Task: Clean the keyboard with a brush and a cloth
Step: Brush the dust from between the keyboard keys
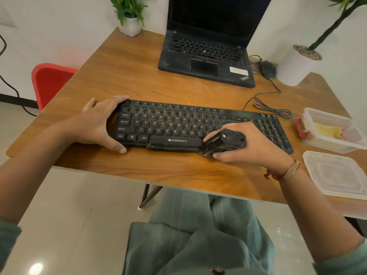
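Note:
A black Zebronics keyboard (178,124) lies flat on the wooden table (123,80), its cable running off to the back right. My left hand (99,124) grips the keyboard's left end, fingers over the far corner and thumb at the near edge. My right hand (250,145) holds a black brush (224,142) by its handle; the bristles touch the keyboard's front edge just right of the space bar. A yellow cloth (327,131) lies inside a clear plastic container (337,144) at the right.
An open black laptop (206,54) stands at the back, with a black mouse (268,69) beside it. Two potted plants (130,18) (297,64) stand at the back left and right. A container lid (337,173) lies at the right edge. A red chair (49,82) is at the left.

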A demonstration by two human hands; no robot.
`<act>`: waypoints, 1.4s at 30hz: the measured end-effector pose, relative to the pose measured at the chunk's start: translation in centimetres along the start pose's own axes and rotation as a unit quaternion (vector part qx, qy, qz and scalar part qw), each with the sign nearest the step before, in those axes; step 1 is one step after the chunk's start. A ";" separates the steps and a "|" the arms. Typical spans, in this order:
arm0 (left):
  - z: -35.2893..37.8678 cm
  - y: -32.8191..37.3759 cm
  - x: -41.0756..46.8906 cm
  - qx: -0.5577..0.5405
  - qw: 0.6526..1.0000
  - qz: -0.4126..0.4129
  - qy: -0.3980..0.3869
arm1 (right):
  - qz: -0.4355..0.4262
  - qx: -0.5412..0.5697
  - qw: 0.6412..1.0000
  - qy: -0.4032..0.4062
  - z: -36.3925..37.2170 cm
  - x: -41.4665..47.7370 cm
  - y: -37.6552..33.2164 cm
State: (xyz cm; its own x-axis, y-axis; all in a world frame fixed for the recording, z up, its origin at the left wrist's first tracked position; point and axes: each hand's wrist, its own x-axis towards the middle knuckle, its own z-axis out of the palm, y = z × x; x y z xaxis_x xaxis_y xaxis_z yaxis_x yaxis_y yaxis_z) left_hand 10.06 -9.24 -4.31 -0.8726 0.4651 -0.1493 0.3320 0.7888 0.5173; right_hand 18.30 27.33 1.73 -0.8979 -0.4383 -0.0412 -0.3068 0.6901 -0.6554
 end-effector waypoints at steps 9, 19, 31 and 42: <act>0.3 0.0 0.3 0.009 1.000 0.005 0.013 | 0.048 -0.038 0.997 0.051 -4.0 -4.9 3.4; 0.1 -0.2 0.3 0.003 1.000 0.005 0.010 | 0.027 -0.036 0.999 0.010 -2.8 -3.0 2.4; 0.4 -0.3 0.3 0.013 1.000 0.007 0.019 | -0.071 0.096 0.993 -0.009 1.1 -0.8 -1.2; 0.6 -0.1 0.2 0.006 1.000 0.014 0.025 | -0.094 -0.068 0.992 0.052 1.8 -2.0 -0.3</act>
State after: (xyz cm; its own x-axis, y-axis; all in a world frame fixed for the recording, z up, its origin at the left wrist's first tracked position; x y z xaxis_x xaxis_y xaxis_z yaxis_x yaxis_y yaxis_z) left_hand 10.09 -9.01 -4.95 -0.8796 0.4668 -0.0919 0.3609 0.7806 0.5103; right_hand 20.76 26.99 0.65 -0.8465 -0.5097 0.1539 -0.5048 0.6766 -0.5361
